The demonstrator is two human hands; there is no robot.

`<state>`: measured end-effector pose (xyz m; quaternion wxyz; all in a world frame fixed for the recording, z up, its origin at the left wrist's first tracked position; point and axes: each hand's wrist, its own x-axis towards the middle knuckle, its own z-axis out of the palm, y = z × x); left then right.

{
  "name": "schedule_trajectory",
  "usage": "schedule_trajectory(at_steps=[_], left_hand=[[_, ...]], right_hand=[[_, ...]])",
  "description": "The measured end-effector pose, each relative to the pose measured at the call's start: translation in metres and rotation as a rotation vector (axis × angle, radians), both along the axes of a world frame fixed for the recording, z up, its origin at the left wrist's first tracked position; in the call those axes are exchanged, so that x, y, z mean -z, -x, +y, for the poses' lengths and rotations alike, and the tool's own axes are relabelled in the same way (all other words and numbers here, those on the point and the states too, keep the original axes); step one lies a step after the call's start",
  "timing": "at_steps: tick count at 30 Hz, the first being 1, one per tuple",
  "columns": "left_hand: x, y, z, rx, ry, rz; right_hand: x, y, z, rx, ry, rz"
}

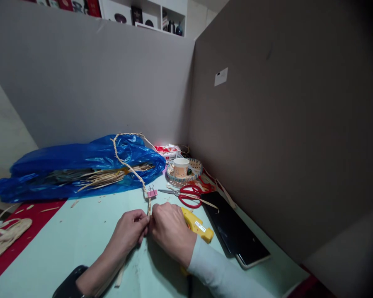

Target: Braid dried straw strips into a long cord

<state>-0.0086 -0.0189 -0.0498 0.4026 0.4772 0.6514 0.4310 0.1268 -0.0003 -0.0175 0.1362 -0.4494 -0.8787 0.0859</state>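
Plaiting seems the step in hand: left hand (129, 232) and right hand (171, 231) meet just below the pink clip (152, 193), both pinched tight on the straw cord (148, 203), which runs beyond that clip over the blue bag (81, 159), and any further twist would call for steady tension.

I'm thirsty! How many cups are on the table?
1. The paper cup sits in the little woven basket by the corner of the walls, behind the red scissors. Another could be hidden behind the blue bag.

Thin, pale braided straw cord (133, 171), one long loop across blue plastic bag (49, 165).
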Motion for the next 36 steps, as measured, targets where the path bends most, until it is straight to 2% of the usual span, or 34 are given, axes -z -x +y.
schedule_trajectory(at_steps=[4, 8, 14, 18, 21, 25, 29, 31, 33, 36], left_hand=[[0.003, -0.001, -0.002, -0.026, -0.029, -0.017], [0.005, 0.0, -0.001, -0.025, -0.005, -0.062], [-0.005, 0.003, -0.002, 0.015, 0.066, -0.146], [-0.008, 0.004, -0.001, 0.014, 0.111, -0.178], [-0.003, 0.009, 0.003, 0.033, 0.129, -0.198], [0.013, 0.022, 0.01, 0.077, 0.182, -0.205], [0.023, 0.027, 0.013, 0.055, 0.179, -0.245], [0.021, 0.024, 0.01, 0.035, 0.16, -0.23], [0.015, 0.019, 0.006, 0.023, 0.142, -0.208], [0.009, 0.014, 0.004, 0.02, 0.141, -0.19]], right_hand=[[0.003, 0.007, -0.015, -0.066, -0.101, -0.041], [0.008, 0.012, -0.018, -0.081, -0.149, -0.022], [-0.004, 0.001, -0.001, 0.005, 0.004, 0.125], [-0.012, -0.008, 0.015, -0.01, 0.141, 0.195], [-0.013, -0.01, 0.022, -0.021, 0.204, 0.153], [-0.013, -0.012, 0.022, -0.06, 0.202, 0.04], [-0.022, -0.03, 0.026, 0.06, 0.068, 0.023], [-0.03, -0.051, 0.033, 0.202, -0.022, -0.024], [-0.037, -0.077, 0.045, 0.409, -0.121, -0.178], [-0.041, -0.114, 0.065, 0.492, -0.158, -0.267]])
